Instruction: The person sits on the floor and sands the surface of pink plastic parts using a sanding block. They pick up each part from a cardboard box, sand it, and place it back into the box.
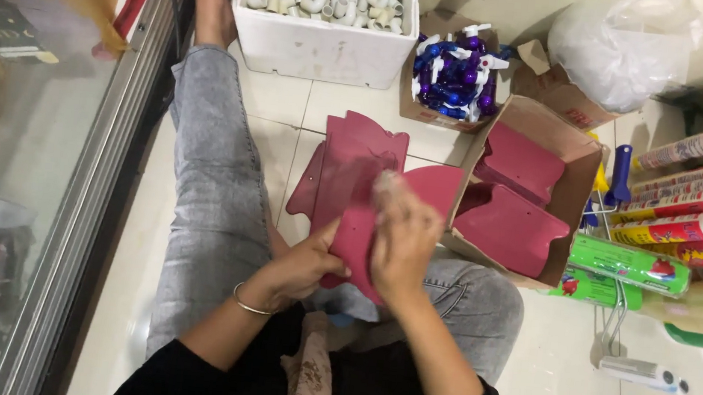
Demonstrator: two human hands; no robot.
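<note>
Your left hand (304,263) grips a maroon plastic piece (358,239) over your lap; your right hand (403,244), blurred, pinches its top. Others lie on the floor (279,105); two sit in the cardboard box (578,159), right

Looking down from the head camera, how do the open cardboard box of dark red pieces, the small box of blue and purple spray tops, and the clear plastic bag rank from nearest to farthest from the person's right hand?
From the right hand:
1. Open cardboard box holding dark red pieces, just to its right on the floor.
2. Small box of blue and purple spray tops, farther up, beside the white bin.
3. Clear plastic bag, farthest, in the upper right corner.
</note>
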